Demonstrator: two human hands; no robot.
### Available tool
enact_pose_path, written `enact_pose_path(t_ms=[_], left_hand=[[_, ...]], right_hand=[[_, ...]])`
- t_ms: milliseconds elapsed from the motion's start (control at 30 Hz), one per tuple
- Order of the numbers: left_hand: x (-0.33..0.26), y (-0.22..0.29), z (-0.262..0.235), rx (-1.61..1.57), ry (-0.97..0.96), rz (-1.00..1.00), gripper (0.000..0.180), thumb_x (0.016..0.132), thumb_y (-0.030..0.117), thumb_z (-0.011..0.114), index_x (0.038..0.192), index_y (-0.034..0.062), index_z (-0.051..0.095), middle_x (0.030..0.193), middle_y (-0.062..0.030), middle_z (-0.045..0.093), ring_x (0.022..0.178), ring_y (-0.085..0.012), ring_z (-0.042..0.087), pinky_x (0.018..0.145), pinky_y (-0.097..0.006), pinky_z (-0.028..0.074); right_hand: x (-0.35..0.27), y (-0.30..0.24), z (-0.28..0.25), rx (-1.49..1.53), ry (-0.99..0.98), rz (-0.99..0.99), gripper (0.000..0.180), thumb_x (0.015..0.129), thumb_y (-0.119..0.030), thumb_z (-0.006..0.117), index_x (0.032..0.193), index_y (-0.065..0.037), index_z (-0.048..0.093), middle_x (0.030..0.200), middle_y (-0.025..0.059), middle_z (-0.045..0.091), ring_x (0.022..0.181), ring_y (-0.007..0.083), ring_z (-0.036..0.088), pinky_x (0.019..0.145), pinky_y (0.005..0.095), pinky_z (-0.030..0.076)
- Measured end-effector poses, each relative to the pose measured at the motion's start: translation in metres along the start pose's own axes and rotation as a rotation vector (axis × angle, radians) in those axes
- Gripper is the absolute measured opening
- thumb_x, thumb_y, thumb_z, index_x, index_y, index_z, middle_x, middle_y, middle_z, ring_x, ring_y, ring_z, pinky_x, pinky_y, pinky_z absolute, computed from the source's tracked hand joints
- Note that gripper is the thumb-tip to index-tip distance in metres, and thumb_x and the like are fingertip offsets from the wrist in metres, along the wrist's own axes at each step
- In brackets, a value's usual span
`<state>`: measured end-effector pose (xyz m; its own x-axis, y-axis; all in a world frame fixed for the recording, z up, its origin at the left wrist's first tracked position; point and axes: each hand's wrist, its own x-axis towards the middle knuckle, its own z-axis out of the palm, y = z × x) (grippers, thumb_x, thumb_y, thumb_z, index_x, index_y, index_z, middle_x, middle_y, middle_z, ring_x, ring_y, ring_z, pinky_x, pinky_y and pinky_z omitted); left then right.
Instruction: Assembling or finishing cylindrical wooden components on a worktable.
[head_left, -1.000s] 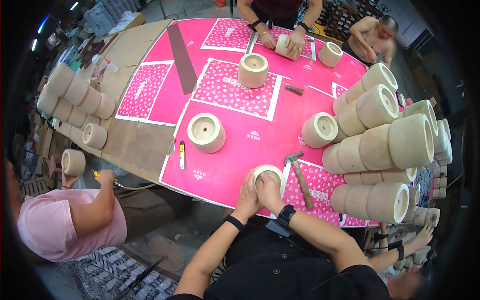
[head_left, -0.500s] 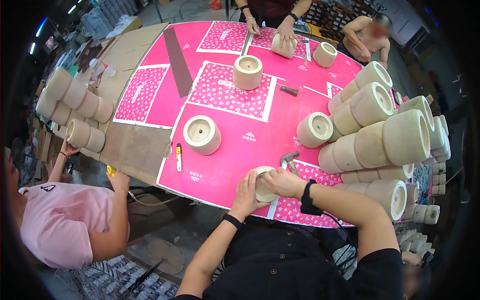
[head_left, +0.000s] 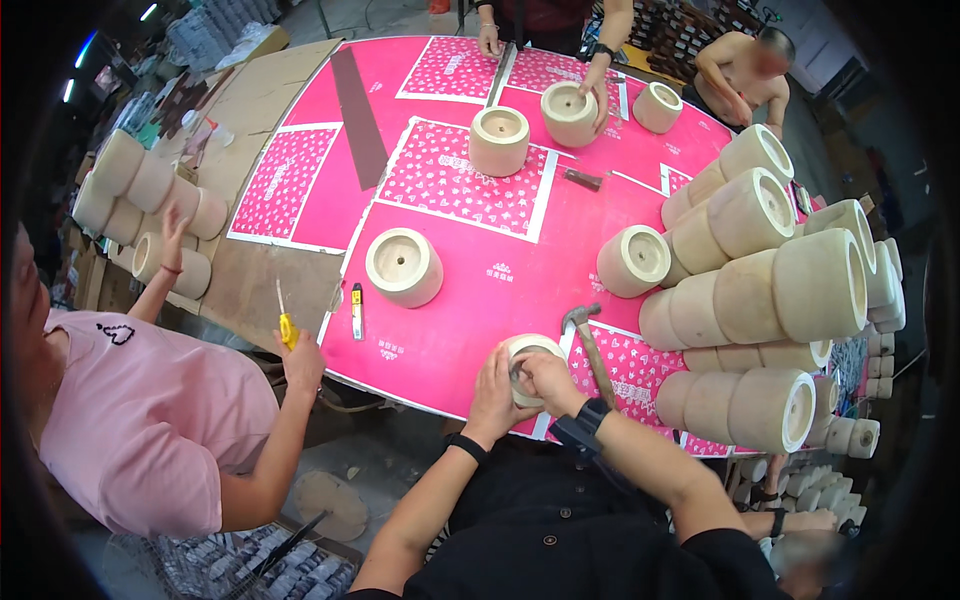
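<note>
Near the front edge of the pink-covered table (head_left: pixel 470 330), a pale wooden cup (head_left: pixel 524 345) stands with its opening up. My left hand (head_left: pixel 494 392) wraps round its left side, thumb at the near wall. The bent fingers of my right hand (head_left: pixel 550 382) reach into the opening, pinched together; whatever they hold is hidden. Just right of the cup lies a hammer (head_left: pixel 592 345) with a wooden handle. A yellow-and-black utility knife (head_left: pixel 357 312) lies farther left, close to another wooden cup (head_left: pixel 403 267).
Stacked wooden cups (head_left: pixel 760 295) fill the table's right side; a single cup (head_left: pixel 633 261) stands beside them. At left, a co-worker in a pink shirt (head_left: pixel 140 420) holds a yellow-handled tool (head_left: pixel 288 328). Across the table, another person's hand (head_left: pixel 598 95) holds a cup (head_left: pixel 569 113).
My right hand has turned, its fingers now deeper in the cup, and its forearm has swung inward. The pink-shirted co-worker has raised the yellow-handled tool. The far person's cup now stands upright.
</note>
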<state>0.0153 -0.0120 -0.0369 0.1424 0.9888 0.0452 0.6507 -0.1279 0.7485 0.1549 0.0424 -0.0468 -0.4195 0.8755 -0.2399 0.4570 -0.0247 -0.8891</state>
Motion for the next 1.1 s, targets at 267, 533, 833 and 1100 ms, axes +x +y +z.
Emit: enact_pose_path(t_ms=[267, 533, 833, 1100], left_hand=[[-0.003, -0.001, 0.014, -0.027, 0.021, -0.005, 0.129, 0.056, 0.034, 0.091, 0.148, -0.0059, 0.01, 0.146, -0.0282, 0.03, 0.134, -0.0441, 0.034, 0.111, -0.049, 0.032], [-0.003, 0.0, 0.005, -0.025, -0.017, -0.018, 0.127, 0.06, 0.034, 0.09, 0.149, -0.0033, 0.008, 0.147, -0.0282, 0.027, 0.137, -0.043, 0.031, 0.112, -0.05, 0.03], [-0.005, -0.002, 0.007, 0.031, 0.006, 0.024, 0.125, 0.058, 0.038, 0.091, 0.148, -0.0028, 0.014, 0.147, -0.0276, 0.029, 0.136, -0.042, 0.034, 0.11, -0.049, 0.032], [-0.006, -0.001, 0.004, 0.064, 0.039, 0.028, 0.125, 0.057, 0.037, 0.091, 0.147, -0.0027, 0.015, 0.147, -0.0274, 0.031, 0.134, -0.0427, 0.036, 0.11, -0.048, 0.033]], right_hand=[[-0.029, -0.015, 0.0, -0.234, 0.5, 0.112, 0.03, 0.092, -0.008, 0.048, 0.117, 0.003, 0.061, 0.095, 0.0216, 0.065, 0.082, 0.0338, 0.065, 0.074, 0.0427, 0.052], [-0.038, -0.062, -0.056, -0.742, -0.483, -0.077, 0.025, 0.082, -0.008, 0.057, 0.105, -0.007, 0.067, 0.103, 0.0192, 0.063, 0.087, 0.0376, 0.065, 0.076, 0.0463, 0.053], [-0.005, -0.039, -0.072, -1.337, -0.162, -0.798, 0.019, 0.084, -0.021, 0.056, 0.093, -0.005, 0.062, 0.08, 0.0057, 0.06, 0.068, 0.0186, 0.065, 0.054, 0.0302, 0.051], [-0.024, -0.073, -0.039, -0.894, -0.463, 0.055, 0.021, 0.076, -0.016, 0.061, 0.084, 0.0, 0.07, 0.077, 0.0167, 0.068, 0.07, 0.0323, 0.067, 0.064, 0.0448, 0.054]])
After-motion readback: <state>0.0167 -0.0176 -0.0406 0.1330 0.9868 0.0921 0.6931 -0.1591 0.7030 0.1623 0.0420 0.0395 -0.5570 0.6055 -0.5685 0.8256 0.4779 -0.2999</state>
